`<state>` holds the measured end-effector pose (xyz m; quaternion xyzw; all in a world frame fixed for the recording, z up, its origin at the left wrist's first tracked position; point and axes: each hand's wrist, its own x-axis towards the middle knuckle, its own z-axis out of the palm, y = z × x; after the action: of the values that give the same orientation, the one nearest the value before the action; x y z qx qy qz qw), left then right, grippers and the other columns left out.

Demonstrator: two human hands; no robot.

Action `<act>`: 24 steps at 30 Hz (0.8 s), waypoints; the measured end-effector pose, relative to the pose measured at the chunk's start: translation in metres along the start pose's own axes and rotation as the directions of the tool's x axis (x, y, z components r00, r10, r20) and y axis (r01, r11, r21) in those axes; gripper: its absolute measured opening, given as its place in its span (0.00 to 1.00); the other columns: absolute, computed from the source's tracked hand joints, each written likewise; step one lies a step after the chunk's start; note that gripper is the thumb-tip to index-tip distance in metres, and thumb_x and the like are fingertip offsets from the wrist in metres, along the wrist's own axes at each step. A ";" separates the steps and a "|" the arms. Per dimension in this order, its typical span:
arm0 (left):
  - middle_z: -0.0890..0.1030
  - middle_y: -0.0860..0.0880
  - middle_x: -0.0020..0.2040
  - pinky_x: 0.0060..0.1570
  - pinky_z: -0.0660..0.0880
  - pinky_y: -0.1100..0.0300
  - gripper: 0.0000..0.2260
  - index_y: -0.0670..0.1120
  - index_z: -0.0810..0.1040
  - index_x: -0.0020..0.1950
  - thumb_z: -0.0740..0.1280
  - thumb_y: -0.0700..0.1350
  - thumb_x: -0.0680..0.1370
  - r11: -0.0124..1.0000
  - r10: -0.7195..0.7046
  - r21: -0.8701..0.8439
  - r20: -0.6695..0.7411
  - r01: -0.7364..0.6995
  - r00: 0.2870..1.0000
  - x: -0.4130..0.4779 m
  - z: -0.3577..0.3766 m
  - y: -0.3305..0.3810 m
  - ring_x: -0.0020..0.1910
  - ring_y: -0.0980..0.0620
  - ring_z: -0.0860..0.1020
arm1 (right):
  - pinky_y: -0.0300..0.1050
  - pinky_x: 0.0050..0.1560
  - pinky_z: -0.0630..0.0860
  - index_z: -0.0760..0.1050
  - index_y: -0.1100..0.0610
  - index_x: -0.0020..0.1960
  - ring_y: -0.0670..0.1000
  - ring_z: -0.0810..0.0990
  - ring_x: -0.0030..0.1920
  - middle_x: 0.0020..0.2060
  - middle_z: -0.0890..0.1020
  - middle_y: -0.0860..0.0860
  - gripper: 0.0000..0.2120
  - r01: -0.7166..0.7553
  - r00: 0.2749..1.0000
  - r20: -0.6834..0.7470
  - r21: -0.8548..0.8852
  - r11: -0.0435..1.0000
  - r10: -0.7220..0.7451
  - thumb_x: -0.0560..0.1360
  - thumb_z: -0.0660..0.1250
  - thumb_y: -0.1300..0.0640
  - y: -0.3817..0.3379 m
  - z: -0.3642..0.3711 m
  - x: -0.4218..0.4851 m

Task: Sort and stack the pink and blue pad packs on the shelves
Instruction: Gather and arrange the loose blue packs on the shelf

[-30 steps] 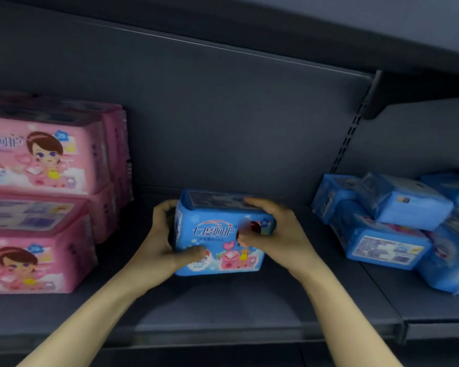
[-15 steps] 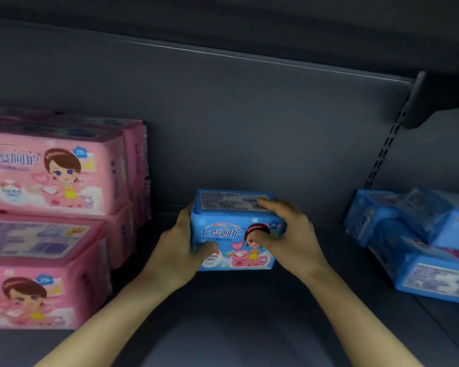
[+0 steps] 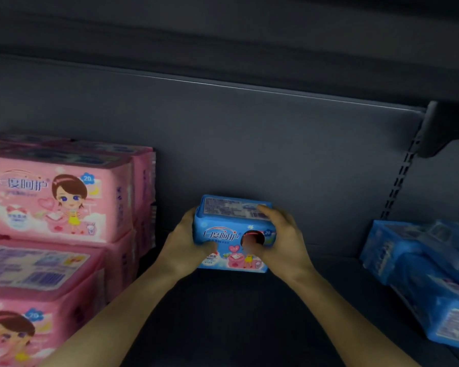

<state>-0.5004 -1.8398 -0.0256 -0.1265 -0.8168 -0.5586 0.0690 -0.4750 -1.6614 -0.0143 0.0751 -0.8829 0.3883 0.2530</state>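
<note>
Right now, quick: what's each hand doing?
Left hand: closed on the left end of the blue pad pack, thumb across its front.
Right hand: closed on the same pack's right end, fingers over the top.

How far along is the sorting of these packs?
Done: the pink plastic-wrapped pad packs stand stacked at the left. In hand: the left hand and right hand grip one blue plastic-wrapped pad pack at mid-shelf. Left to do: the heap of blue packs at the right lies jumbled, unstacked.
</note>
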 end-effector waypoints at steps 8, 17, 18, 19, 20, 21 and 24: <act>0.77 0.58 0.48 0.50 0.75 0.59 0.30 0.48 0.65 0.69 0.70 0.32 0.71 0.997 -0.031 -0.065 0.005 0.031 1.000 0.012 0.005 -0.011 0.47 0.59 0.77 | 0.24 0.50 0.65 0.68 0.56 0.68 0.42 0.67 0.55 0.62 0.68 0.52 0.30 -0.007 0.999 0.033 -0.027 1.000 0.008 0.69 0.73 0.62 0.011 0.008 0.011; 0.74 0.59 0.46 0.39 0.71 0.71 0.30 0.47 0.61 0.71 0.67 0.31 0.73 0.995 -0.075 -0.070 -0.012 0.074 0.997 0.018 0.009 -0.022 0.45 0.61 0.75 | 0.27 0.51 0.66 0.68 0.56 0.68 0.44 0.71 0.56 0.62 0.69 0.51 0.28 -0.012 0.997 0.069 -0.085 0.996 0.018 0.70 0.71 0.61 0.015 0.020 0.016; 0.73 0.60 0.46 0.38 0.70 0.72 0.30 0.48 0.61 0.72 0.67 0.31 0.74 0.995 -0.076 -0.065 -0.011 0.075 0.997 0.019 0.009 -0.022 0.45 0.60 0.74 | 0.27 0.52 0.66 0.67 0.55 0.68 0.44 0.70 0.56 0.62 0.69 0.51 0.27 -0.010 0.998 0.068 -0.098 0.995 0.017 0.71 0.71 0.61 0.014 0.020 0.016; 0.73 0.60 0.46 0.38 0.70 0.73 0.30 0.48 0.60 0.72 0.67 0.32 0.74 0.995 -0.077 -0.060 -0.009 0.076 0.997 0.020 0.009 -0.023 0.46 0.60 0.74 | 0.29 0.54 0.67 0.67 0.55 0.69 0.44 0.70 0.56 0.63 0.68 0.51 0.28 -0.008 0.998 0.068 -0.114 0.993 0.016 0.71 0.70 0.61 0.014 0.022 0.016; 0.73 0.60 0.46 0.38 0.70 0.73 0.30 0.48 0.60 0.72 0.66 0.32 0.74 0.995 -0.077 -0.057 -0.007 0.077 0.997 0.020 0.009 -0.023 0.46 0.60 0.74 | 0.33 0.57 0.69 0.66 0.55 0.69 0.45 0.71 0.58 0.64 0.68 0.51 0.28 -0.010 0.997 0.069 -0.131 0.991 0.019 0.72 0.70 0.62 0.014 0.023 0.016; 0.73 0.60 0.46 0.38 0.70 0.73 0.30 0.48 0.60 0.72 0.66 0.32 0.74 0.995 -0.078 -0.055 -0.005 0.078 0.997 0.021 0.009 -0.023 0.46 0.60 0.74 | 0.36 0.60 0.70 0.66 0.55 0.70 0.47 0.71 0.61 0.65 0.68 0.51 0.28 -0.016 0.997 0.068 -0.143 0.990 0.026 0.72 0.70 0.62 0.015 0.023 0.016; 0.73 0.58 0.47 0.40 0.71 0.70 0.30 0.49 0.59 0.72 0.66 0.32 0.74 0.995 -0.082 -0.056 0.001 0.082 0.997 0.020 0.008 -0.024 0.47 0.59 0.74 | 0.38 0.60 0.71 0.67 0.55 0.69 0.48 0.71 0.62 0.64 0.68 0.52 0.28 -0.035 0.997 0.057 -0.137 0.990 0.043 0.72 0.70 0.63 0.014 0.024 0.017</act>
<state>-0.5263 -1.8377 -0.0447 -0.0941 -0.8053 -0.5837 0.0431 -0.5035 -1.6678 -0.0289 0.0518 -0.9157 0.3299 0.2234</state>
